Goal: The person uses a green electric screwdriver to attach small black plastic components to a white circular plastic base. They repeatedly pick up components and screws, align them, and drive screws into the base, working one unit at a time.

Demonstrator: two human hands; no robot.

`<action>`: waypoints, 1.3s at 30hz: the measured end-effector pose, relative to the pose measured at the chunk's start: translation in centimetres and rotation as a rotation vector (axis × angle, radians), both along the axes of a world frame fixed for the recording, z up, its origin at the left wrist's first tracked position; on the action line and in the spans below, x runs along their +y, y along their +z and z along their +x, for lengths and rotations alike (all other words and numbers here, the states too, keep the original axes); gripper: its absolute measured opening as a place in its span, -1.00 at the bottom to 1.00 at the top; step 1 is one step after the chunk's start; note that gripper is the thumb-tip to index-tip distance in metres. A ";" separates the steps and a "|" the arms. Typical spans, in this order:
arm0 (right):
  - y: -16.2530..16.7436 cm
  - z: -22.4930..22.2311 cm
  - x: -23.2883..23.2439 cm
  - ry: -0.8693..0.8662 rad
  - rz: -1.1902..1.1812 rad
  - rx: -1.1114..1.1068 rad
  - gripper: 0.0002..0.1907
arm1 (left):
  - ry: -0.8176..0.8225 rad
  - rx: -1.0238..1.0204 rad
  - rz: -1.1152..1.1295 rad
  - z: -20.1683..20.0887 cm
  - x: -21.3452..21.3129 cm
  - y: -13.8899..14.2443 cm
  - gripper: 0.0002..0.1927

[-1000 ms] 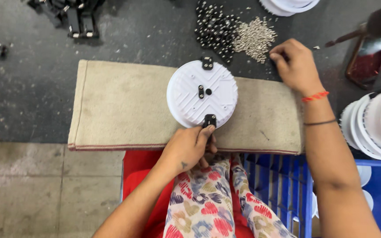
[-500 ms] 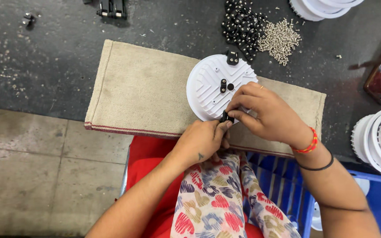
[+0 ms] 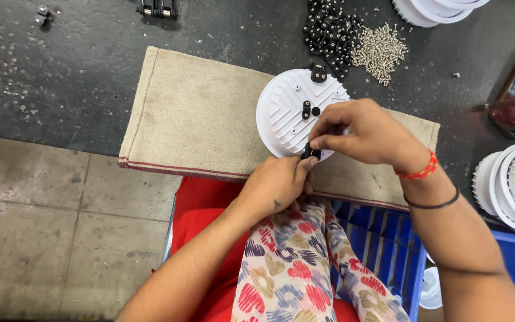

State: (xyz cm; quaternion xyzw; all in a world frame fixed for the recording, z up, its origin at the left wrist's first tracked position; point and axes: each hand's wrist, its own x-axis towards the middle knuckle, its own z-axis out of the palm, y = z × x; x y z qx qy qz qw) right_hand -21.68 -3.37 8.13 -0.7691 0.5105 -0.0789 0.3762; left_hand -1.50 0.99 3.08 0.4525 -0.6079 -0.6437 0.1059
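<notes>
A round white ribbed disc (image 3: 287,113) lies on a beige cloth mat (image 3: 198,119). It carries a black clip at its far edge (image 3: 319,73) and small black parts at its centre (image 3: 308,110). At the disc's near edge sits another small black clip (image 3: 311,151). My left hand (image 3: 278,182) pinches this clip from below with thumb and fingers. My right hand (image 3: 365,132) comes over the disc from the right, its fingertips closed on the same clip from above. Whether a screw sits between those fingertips is hidden.
A heap of black clips (image 3: 329,30) and a heap of small silver screws (image 3: 379,50) lie beyond the mat. Stacks of white discs stand at the right (image 3: 511,185) and top right (image 3: 430,9). A blue crate (image 3: 388,250) sits by my lap.
My right hand came from the screw heap to the near edge of the disc and now pinches the black clip with the left. The view has shifted, so the mat sits further right.
</notes>
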 end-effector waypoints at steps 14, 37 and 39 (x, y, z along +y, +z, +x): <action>0.5 0.1 -2.3 0.086 0.176 0.132 -0.81 | -0.014 -0.013 -0.011 0.0 -0.1 0.0 -0.46; 2.8 0.8 1.1 0.029 -0.270 -0.068 -0.77 | -0.020 -0.039 -0.024 -0.3 0.0 0.1 -0.51; 6.5 -0.2 3.9 -0.037 -0.619 -0.188 -0.77 | -0.014 -0.074 0.048 -0.3 0.1 -0.1 -0.49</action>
